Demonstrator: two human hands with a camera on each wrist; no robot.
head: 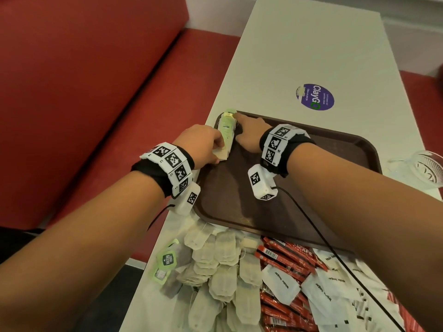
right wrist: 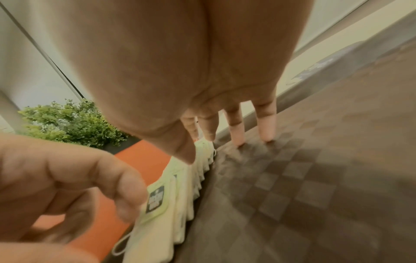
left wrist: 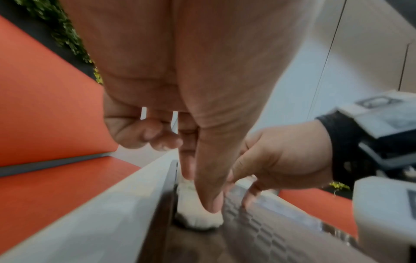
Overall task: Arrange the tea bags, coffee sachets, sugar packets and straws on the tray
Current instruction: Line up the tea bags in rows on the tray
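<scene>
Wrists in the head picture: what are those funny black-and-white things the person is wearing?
Both forearms are bare, with no sleeves. Each wrist wears a black fabric cuff wrapped by a band of white blocks printed with black square codes: left wristband, right wristband. A small white camera box, also coded, hangs under each: left box, right box. A thin black cable trails from each box.

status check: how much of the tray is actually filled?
Done: one row of tea bags stands along the left edge of the tray; nothing else is on it. In hand: the left hand and right hand press that row from either side. Left: the loose tea bags, coffee sachets and sugar packets heaped on the table. No straws visible.
</scene>
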